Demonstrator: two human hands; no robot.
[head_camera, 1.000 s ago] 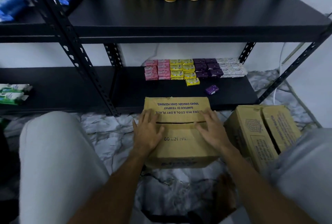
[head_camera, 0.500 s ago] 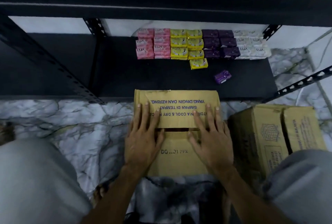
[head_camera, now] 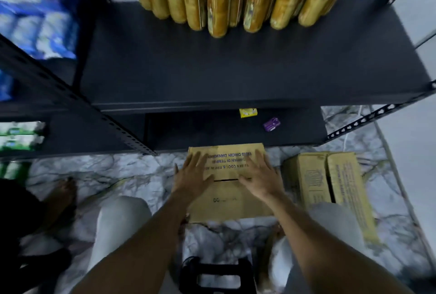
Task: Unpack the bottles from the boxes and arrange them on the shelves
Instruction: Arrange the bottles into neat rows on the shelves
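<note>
Box (head_camera: 226, 201) is sitting under left hand (head_camera: 192, 175) and right hand (head_camera: 258, 179), both lying flat, gripping nothing; seam (head_camera: 225, 180) is running crosswise between them.

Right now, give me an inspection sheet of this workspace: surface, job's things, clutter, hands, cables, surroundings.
Surface: marble-pattern floor; black metal upper shelf and lower shelf.
Job's things: cardboard box on the floor, flaps down; second box to its right; golden bottles upright on the upper shelf.
Clutter: yellow packet and purple packet loose on the lower shelf.
Hands: left hand and right hand flat on the box top, fingers straight.
Cables: thin white cord, faint, near the right shelf post.
Surroundings: blue packs and green-white packs at left; white wall.
</note>
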